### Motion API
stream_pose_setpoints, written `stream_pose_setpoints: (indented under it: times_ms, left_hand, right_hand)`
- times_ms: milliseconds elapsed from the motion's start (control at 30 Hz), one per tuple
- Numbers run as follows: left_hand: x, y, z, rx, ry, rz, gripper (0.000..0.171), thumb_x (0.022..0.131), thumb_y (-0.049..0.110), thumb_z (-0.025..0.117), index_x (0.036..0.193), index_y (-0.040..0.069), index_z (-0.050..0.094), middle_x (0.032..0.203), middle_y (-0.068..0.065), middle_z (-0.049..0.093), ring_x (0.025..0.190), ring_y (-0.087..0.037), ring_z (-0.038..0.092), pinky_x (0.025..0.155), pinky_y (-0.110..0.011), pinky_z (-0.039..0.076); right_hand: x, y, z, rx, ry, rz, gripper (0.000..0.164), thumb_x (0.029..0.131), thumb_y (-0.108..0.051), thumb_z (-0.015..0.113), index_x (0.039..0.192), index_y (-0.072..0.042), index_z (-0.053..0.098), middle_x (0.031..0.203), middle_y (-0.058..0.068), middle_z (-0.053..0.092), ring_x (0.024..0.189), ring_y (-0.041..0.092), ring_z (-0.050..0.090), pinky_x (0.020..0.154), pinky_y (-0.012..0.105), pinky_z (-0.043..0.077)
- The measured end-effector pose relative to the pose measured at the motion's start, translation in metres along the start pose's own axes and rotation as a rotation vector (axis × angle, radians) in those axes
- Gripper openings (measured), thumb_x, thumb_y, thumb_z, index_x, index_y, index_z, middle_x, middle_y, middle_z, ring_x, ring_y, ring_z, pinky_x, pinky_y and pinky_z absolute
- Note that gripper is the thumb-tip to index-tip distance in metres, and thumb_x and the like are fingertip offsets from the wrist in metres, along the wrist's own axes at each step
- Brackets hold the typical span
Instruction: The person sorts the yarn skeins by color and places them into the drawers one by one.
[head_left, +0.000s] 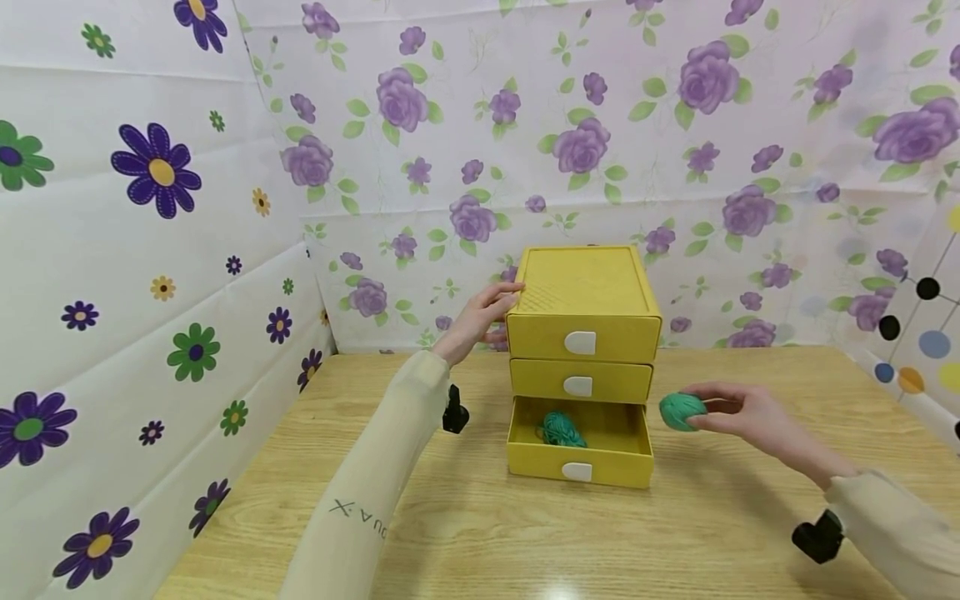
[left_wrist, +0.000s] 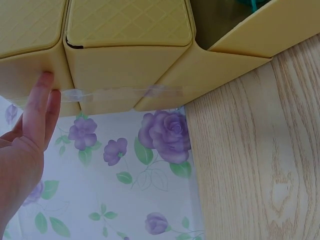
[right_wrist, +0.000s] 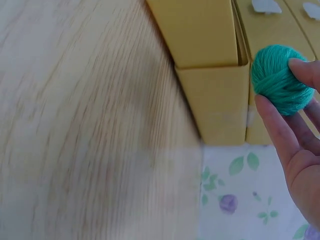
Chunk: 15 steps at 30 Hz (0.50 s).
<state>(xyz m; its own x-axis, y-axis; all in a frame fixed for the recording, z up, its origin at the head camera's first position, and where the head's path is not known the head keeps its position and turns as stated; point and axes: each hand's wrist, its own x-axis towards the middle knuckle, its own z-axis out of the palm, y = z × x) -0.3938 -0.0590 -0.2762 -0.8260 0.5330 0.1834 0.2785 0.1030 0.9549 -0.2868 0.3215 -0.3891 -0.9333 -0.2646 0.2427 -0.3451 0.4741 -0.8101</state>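
Observation:
A yellow three-drawer box stands on the table, its bottom drawer pulled out and the upper two pushed in. Inside that drawer lies a ball of green yarn. To the right of the box, my right hand pinches a second green yarn ball between thumb and fingers, in the air beside the open drawer. My left hand rests on the box's upper left edge; in the left wrist view its fingers touch the side wall with nothing held.
The wooden table extends around the box. Behind it hangs a cloth with purple roses, and a cloth with daisies hangs on the left. White tabs sit on the drawer fronts. Clear tape runs along the box's side.

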Motion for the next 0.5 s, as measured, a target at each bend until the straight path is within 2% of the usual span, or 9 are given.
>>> stream_pose_setpoints:
  times_ms: [133, 267, 500]
  left_hand:
    - [0.001, -0.001, 0.0, -0.008, -0.001, 0.001, 0.044, 0.098, 0.025, 0.042, 0.138, 0.009, 0.037, 0.131, -0.012, 0.039, 0.103, -0.029, 0.047, 0.081, -0.046, 0.043]
    - [0.005, -0.008, -0.002, -0.025, 0.006, 0.012, 0.043, 0.097, 0.027, 0.044, 0.137, 0.011, 0.04, 0.131, -0.01, 0.04, 0.104, -0.03, 0.046, 0.083, -0.05, 0.041]
    - [0.016, -0.025, -0.006, -0.001, 0.035, 0.029, 0.041, 0.095, 0.034, 0.046, 0.133, 0.019, 0.045, 0.127, -0.002, 0.044, 0.102, -0.027, 0.048, 0.077, -0.043, 0.046]
  right_hand:
    - [0.003, -0.007, 0.005, 0.022, -0.016, -0.007, 0.046, 0.082, -0.022, 0.069, 0.121, -0.002, 0.056, 0.11, 0.014, 0.058, 0.097, 0.023, 0.058, 0.072, 0.031, 0.049]
    - [0.006, -0.011, 0.01, 0.037, -0.026, -0.009, 0.045, 0.081, -0.022, 0.07, 0.12, -0.003, 0.057, 0.109, 0.014, 0.059, 0.098, 0.029, 0.057, 0.072, 0.031, 0.049]
    - [0.014, -0.018, 0.022, 0.022, -0.028, -0.045, 0.044, 0.08, -0.023, 0.071, 0.119, -0.006, 0.059, 0.107, 0.011, 0.061, 0.095, 0.021, 0.058, 0.071, 0.031, 0.049]
